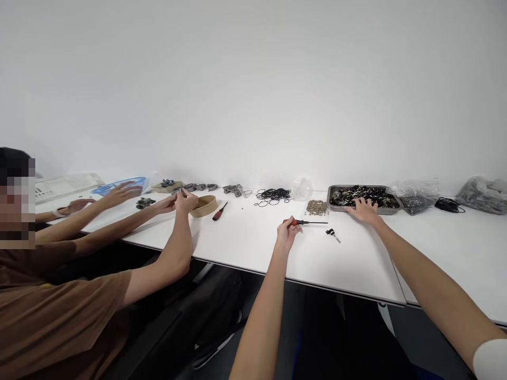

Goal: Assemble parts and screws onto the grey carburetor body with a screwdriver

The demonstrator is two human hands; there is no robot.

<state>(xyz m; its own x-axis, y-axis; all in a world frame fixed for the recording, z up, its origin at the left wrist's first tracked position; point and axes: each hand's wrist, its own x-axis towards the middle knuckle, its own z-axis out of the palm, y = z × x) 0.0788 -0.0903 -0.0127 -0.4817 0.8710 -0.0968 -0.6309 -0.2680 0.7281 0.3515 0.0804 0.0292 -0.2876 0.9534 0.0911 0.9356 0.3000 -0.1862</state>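
In the head view, my left hand (288,232) is closed round the red and black handle of a screwdriver (303,222), its blade lying level and pointing right. My right hand (364,210) reaches over the near rim of a metal tray (336,208), fingers spread on small black and brass-coloured parts (352,195). Whether a fingertip touches one piece is too small to tell. Between my hands lies a small black part with a pale metal stem (333,235). A pile of small brass-coloured pieces (317,207) sits on clear plastic left of the tray.
Black rings (273,196) and a clear bag (302,189) lie behind. Bags of dark (415,200) and grey parts (483,195) flank a black cable bundle (449,205). At left, co-workers' hands are near a round tan container (206,207); another screwdriver (220,211) lies beside it.
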